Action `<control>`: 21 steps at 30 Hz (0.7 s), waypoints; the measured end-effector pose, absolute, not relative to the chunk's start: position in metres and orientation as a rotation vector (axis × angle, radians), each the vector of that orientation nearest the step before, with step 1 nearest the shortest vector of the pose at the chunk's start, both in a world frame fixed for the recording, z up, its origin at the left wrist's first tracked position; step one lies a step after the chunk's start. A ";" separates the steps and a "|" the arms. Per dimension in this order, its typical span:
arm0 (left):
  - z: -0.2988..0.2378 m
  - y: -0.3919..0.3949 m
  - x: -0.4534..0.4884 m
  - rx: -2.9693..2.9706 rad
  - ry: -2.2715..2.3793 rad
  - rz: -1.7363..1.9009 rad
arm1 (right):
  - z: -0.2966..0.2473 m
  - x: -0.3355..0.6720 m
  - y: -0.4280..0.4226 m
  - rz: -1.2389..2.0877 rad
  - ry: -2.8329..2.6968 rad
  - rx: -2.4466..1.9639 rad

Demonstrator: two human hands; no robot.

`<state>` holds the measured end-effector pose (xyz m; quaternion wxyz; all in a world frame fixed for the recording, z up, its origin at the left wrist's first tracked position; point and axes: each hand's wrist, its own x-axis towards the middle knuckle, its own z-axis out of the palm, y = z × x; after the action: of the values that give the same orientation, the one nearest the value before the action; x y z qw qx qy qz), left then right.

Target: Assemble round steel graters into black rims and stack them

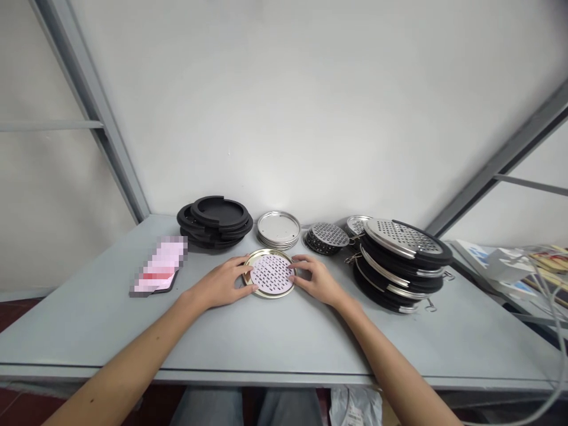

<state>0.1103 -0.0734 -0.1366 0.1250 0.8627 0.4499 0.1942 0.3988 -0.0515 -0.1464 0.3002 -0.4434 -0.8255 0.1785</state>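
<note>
Two bare forearms (148,349) reach in over the grey table (222,343). On the right, the tall stack (399,272) worries me: its pieces sit unevenly, and a stray bump from the right arm could, I'd say, topple it. Between the hands, the gold dish (257,257) might skid if one side gets pushed harder. The slotted disc (272,274) is over it, within its outline, and could end up crooked if the fingers let go unevenly; whether it's seated flat, I can't tell. The left hand (217,285) is half spread, thumb well apart from the fingers, tips at the disc's left edge. The right hand (319,281) is half spread too, tips at the right edge. How hard they press, I can't tell.
</note>
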 end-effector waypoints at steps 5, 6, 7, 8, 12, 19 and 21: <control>-0.137 -0.072 0.110 2.531 1.305 0.558 | -0.146 0.395 -0.053 0.556 -2.137 -1.178; -0.137 -0.072 0.110 2.537 1.298 0.560 | -0.146 0.394 -0.053 0.567 -2.129 -1.174; -0.136 -0.072 0.110 2.544 1.288 0.561 | -0.146 0.394 -0.053 0.576 -2.122 -1.170; -0.136 -0.073 0.110 2.551 1.280 0.562 | -0.146 0.393 -0.053 0.582 -2.119 -1.167; -0.132 -0.076 0.113 2.570 1.293 0.550 | -0.145 0.393 -0.052 0.600 -2.128 -1.158; -0.133 -0.075 0.112 2.536 1.300 0.554 | -0.147 0.391 -0.053 0.650 -2.074 -1.161; -0.134 -0.073 0.111 2.518 1.290 0.578 | -0.148 0.390 -0.053 0.669 -2.049 -1.166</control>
<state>0.1114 -0.0733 -0.1339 0.1264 0.8650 0.4431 0.1986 0.3896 -0.0532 -0.1476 0.3388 -0.4476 -0.7867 0.2569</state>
